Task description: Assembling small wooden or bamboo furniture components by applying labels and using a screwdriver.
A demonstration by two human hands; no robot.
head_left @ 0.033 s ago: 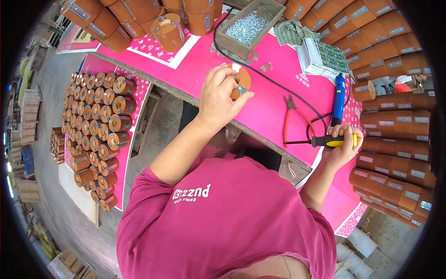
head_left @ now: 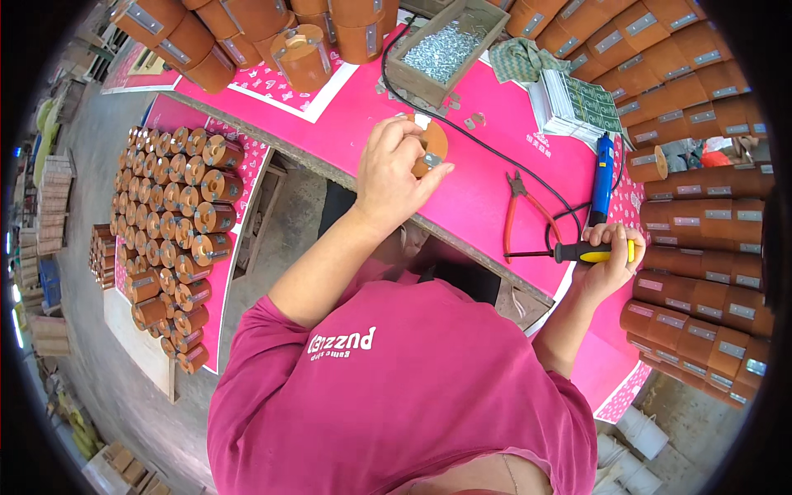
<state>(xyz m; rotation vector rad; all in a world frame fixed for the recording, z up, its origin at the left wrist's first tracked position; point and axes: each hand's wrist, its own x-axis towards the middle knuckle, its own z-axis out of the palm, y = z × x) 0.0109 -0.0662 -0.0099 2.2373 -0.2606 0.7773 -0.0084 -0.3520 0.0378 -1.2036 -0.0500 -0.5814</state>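
My left hand [head_left: 392, 169] closes its fingers round a brown wooden cylinder [head_left: 435, 142] near the front edge of the pink-covered table [head_left: 470, 219]. Metal plates show on the cylinder's top and side; part of it is hidden behind my fingers. In my right hand [head_left: 610, 257] is a screwdriver [head_left: 569, 252] with a black and yellow handle, its thin shaft pointing left. Just past the shaft lie red-handled cutting pliers [head_left: 511, 210]. A blue electric screwdriver [head_left: 603, 177] with a black cable rests beyond my right hand.
A wooden box of screws [head_left: 441, 51] stands at the back, with loose metal plates [head_left: 474, 120] nearby. Stacked cards [head_left: 577, 103] and a checked cloth [head_left: 526, 59] sit right of it. Stacked brown cylinders [head_left: 701, 216] line the right; more cylinders [head_left: 186, 198] cover a left table.
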